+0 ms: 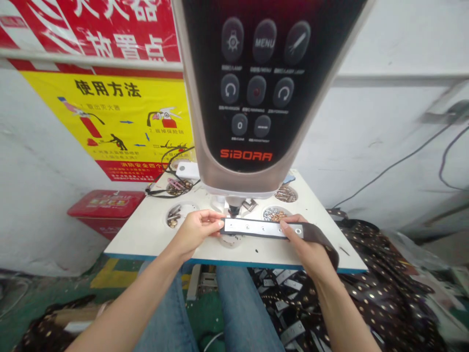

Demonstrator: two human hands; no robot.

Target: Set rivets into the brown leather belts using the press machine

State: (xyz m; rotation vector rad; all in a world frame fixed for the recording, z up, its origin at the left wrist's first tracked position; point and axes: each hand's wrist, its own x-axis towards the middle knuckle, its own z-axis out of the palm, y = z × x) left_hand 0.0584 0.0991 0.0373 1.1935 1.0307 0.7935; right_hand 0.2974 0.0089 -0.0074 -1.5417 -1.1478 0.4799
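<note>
A dark brown belt (322, 238) lies crosswise under the machine head, with a white strip (255, 227) with several holes along its face. My left hand (200, 226) pinches the belt's left end between thumb and fingers. Farther right, my right hand (298, 239) grips the belt, thumb on the white strip, and the rest curves down past the table's front edge. Just above the belt's left end is the dark tip (233, 209) of the machine (245, 181); I cannot tell whether they touch.
Cups set into the white table (139, 239) hold small metal parts, such as the silver and gold pieces (273, 214). A metal buckle (250, 205) lies behind the belt. Piles of studded belts (381, 288) fill the lower right. A red bin (106, 203) stands left.
</note>
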